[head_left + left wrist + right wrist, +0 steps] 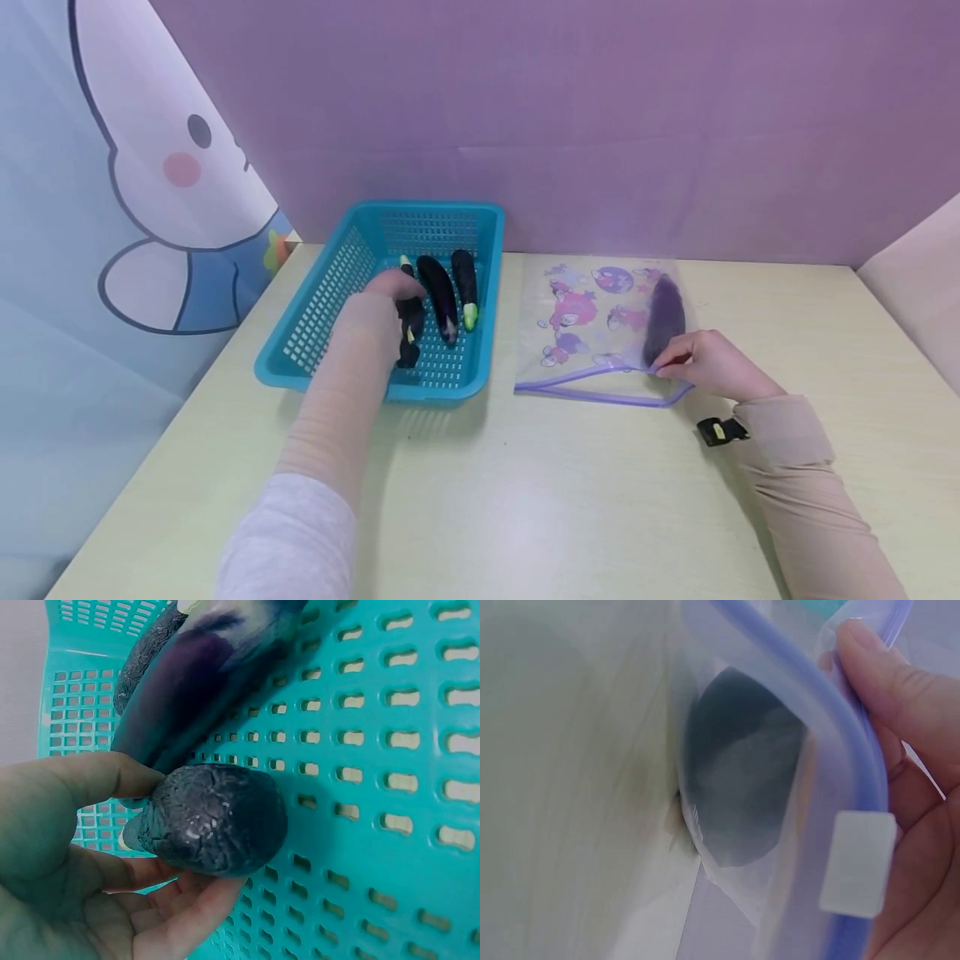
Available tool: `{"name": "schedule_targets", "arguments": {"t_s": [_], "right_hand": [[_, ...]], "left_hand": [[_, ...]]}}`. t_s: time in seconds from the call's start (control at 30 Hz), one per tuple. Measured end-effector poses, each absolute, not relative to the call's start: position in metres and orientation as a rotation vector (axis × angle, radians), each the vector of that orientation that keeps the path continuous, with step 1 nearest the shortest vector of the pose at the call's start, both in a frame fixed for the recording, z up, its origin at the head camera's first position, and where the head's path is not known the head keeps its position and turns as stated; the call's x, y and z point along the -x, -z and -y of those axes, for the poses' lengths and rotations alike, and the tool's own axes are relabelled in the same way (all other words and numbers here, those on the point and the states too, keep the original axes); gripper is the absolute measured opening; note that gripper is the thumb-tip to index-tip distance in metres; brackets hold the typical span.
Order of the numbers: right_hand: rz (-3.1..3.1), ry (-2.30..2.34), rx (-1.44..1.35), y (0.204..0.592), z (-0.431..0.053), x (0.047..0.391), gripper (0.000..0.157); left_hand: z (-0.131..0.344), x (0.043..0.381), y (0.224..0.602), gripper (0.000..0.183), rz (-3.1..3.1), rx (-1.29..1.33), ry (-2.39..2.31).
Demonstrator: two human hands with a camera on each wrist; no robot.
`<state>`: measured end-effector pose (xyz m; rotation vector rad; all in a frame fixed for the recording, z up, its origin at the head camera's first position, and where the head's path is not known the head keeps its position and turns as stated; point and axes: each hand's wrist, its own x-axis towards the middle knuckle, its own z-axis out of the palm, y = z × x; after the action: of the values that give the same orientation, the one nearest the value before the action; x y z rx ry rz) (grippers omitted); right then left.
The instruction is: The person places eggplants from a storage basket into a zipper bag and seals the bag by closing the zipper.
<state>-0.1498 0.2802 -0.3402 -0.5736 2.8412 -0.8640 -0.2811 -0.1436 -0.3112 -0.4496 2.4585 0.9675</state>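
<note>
Inside the teal basket (pixel 491 333), my left hand (pixel 395 286) grips a dark, wrinkled eggplant (pixel 214 821), thumb on one side and fingers curled beneath. Beside it lie a smooth, curved eggplant (pixel 437 292) and another with a green stem end (pixel 465 287). My right hand (pixel 708 360) pinches the purple-edged rim of a clear printed zip bag (pixel 570 350), whose mouth gapes toward me. One dark eggplant (pixel 665 321) is in the bag, along its right side; the right wrist view shows its rounded end (pixel 742 772) through the opening.
The basket and bag share a pale wooden table (pixel 510 500), basket on the left. A purple backdrop (pixel 562 125) rises behind the table, and a blue cartoon-print cloth (pixel 60 375) hangs at the left. A black wrist strap (pixel 722 431) shows by my right sleeve.
</note>
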Motion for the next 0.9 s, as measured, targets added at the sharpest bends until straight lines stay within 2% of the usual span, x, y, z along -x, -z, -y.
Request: {"name": "schedule_targets", "arguments": {"t_s": [0.27, 0.53, 0.9], "right_hand": [[-2.844, 0.847, 0.572, 0.3400, -0.2802, 0.1498, 0.008], [-2.866, 0.866, 0.613, 0.3416, -0.2808, 0.1499, 0.009], [-2.851, 0.853, 0.586, 0.3403, -0.2803, 0.1496, 0.007]], "left_hand": [[0.1457, 0.2836, 0.3157, 0.050, -2.459, 0.501, -1.092], [0.1501, 0.2866, 0.3171, 0.048, -2.551, 0.440, -1.074], [0.1480, 0.2880, 0.3148, 0.050, -2.489, 0.465, -1.340]]}}
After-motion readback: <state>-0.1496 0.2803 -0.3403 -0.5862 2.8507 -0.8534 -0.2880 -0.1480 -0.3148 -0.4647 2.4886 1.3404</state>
